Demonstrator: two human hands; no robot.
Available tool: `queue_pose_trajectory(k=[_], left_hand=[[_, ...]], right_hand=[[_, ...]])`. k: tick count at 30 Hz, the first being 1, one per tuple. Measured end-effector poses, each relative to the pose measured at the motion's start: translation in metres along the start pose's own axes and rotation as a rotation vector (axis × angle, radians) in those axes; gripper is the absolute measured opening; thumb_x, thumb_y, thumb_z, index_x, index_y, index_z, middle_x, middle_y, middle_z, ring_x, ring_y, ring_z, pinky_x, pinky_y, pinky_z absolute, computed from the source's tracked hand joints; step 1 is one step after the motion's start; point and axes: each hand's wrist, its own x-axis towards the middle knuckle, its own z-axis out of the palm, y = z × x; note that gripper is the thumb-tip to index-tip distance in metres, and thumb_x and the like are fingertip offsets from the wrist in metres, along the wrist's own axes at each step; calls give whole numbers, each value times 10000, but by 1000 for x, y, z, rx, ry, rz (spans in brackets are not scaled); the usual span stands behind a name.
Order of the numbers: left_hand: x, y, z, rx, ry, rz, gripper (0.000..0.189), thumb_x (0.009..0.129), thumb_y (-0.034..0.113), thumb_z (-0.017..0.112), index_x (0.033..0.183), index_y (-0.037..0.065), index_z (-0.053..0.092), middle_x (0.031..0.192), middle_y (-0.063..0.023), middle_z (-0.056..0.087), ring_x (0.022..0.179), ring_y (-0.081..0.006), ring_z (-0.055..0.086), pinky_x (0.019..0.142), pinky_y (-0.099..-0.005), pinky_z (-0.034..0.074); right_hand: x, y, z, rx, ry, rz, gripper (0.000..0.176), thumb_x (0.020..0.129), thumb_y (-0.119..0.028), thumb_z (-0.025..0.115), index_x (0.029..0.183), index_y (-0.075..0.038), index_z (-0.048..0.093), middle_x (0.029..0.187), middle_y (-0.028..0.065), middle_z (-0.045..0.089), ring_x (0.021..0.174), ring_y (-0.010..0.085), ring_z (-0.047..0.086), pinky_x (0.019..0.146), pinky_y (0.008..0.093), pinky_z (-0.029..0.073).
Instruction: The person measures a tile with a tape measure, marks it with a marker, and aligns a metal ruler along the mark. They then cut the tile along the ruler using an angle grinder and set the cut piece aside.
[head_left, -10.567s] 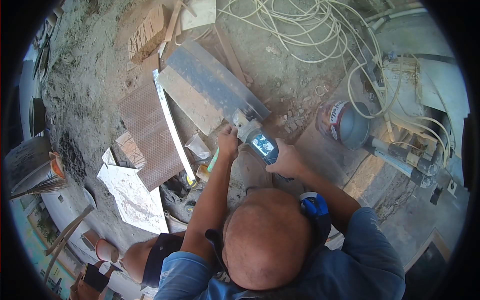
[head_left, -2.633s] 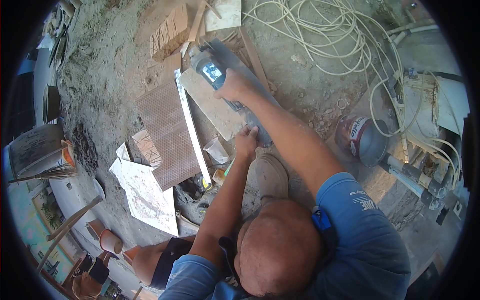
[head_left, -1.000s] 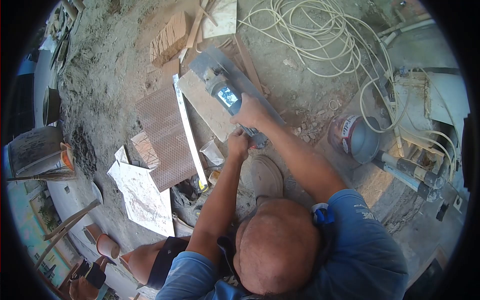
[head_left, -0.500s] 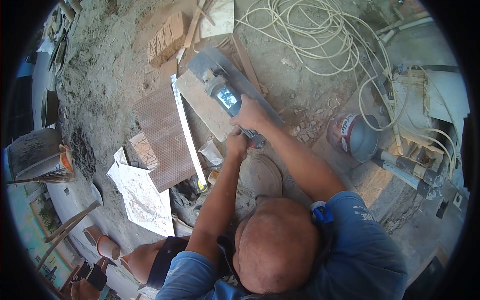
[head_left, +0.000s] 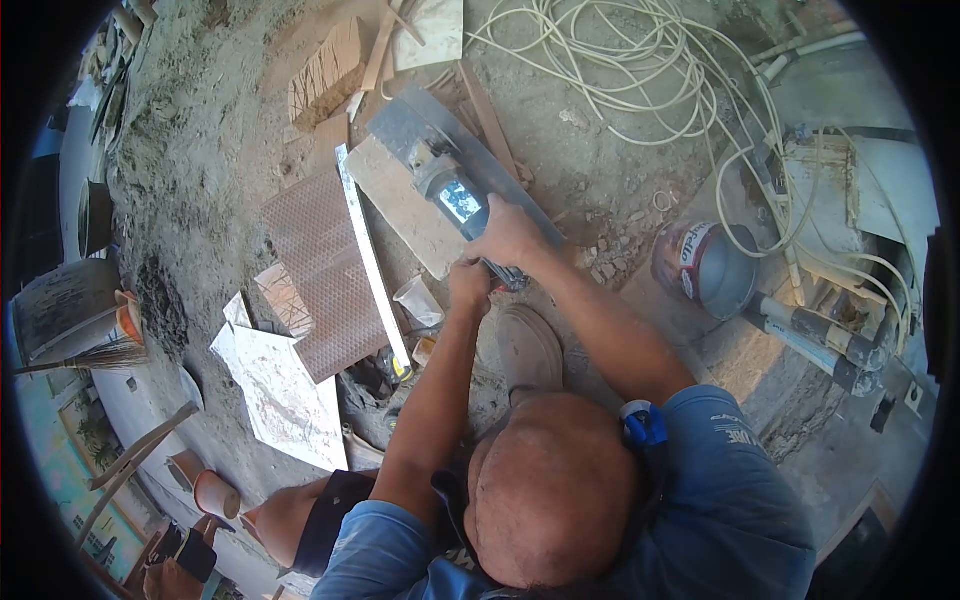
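A power tool with a dark body and a bright label, like an angle grinder (head_left: 460, 201), rests over a dark grey tile (head_left: 402, 122). My right hand (head_left: 508, 234) is closed around the tool's body. Just below it, my left hand (head_left: 469, 284) is closed at the rear end of the tool. Under the dark tile lies a wider tan slab (head_left: 388, 200). The tool's head points to the upper left, and its disc cannot be made out.
A straight white bar (head_left: 371, 262) lies left of the slab across patterned brown tiles (head_left: 310, 222). Coiled pale hose (head_left: 640, 60) spreads at the top right. A paint bucket (head_left: 690, 262) stands right. Another person's hand (head_left: 172, 580) shows at the lower left.
The tool has shifted slightly right and down over the tile, with both hands still on it. The surroundings have moved slightly left in view.
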Motion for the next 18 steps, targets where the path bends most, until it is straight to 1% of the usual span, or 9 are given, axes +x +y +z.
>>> queue_pose_trajectory(k=[1, 4, 7, 10, 12, 17, 18], left_hand=[[-1, 2, 1, 20, 6, 21, 187, 930, 21, 553, 1068, -46, 660, 924, -119, 706, 712, -219, 704, 601, -341, 597], [1, 4, -2, 15, -28, -4, 179, 919, 21, 570, 1051, -57, 661, 894, -127, 702, 694, -218, 703, 596, -346, 601], [-1, 5, -3, 48, -39, 10, 182, 904, 32, 594, 1040, -67, 664, 880, -136, 700, 681, -220, 699, 587, -348, 600], [-4, 5, -2, 32, -55, 28, 188, 891, 39, 611, 1033, -69, 668, 885, -142, 700, 687, -221, 699, 587, -349, 599], [-4, 6, -4, 28, -73, 36, 192, 888, 39, 613, 1035, -72, 667, 894, -148, 701, 687, -222, 698, 588, -350, 600], [-1, 4, -7, 4, -99, 36, 184, 884, 32, 614, 1028, -68, 669, 894, -146, 698, 685, -217, 693, 584, -350, 600], [3, 1, -10, 20, -118, 12, 206, 881, 31, 607, 1061, -54, 657, 916, -135, 699, 719, -212, 694, 617, -339, 599]], right_hand=[[-4, 1, -1, 0, 2, 1, 786, 624, -312, 836, 1243, 38, 502, 1205, 278, 631, 1135, 401, 623, 970, 435, 509], [-11, 6, 0, 0, 7, -5, 801, 621, -334, 847, 1237, 42, 499, 1202, 277, 632, 1133, 404, 623, 969, 436, 510], [-14, 11, 1, 24, -10, 15, 821, 615, -361, 855, 1231, 46, 496, 1198, 278, 633, 1132, 407, 622, 970, 435, 509], [-17, 15, 2, 22, 5, -10, 806, 613, -342, 843, 1228, 47, 495, 1196, 281, 632, 1130, 405, 623, 973, 434, 509], [-19, 18, 2, 51, 27, -23, 738, 593, -302, 812, 1156, 73, 517, 1127, 316, 637, 1089, 423, 630, 925, 429, 513], [-24, 23, 2, 51, 25, -25, 770, 596, -292, 802, 1197, 86, 503, 1137, 321, 632, 1096, 422, 627, 928, 426, 512], [-27, 22, 1, 61, 22, -23, 789, 598, -290, 800, 1217, 92, 495, 1142, 322, 630, 1098, 421, 626, 930, 425, 512]])
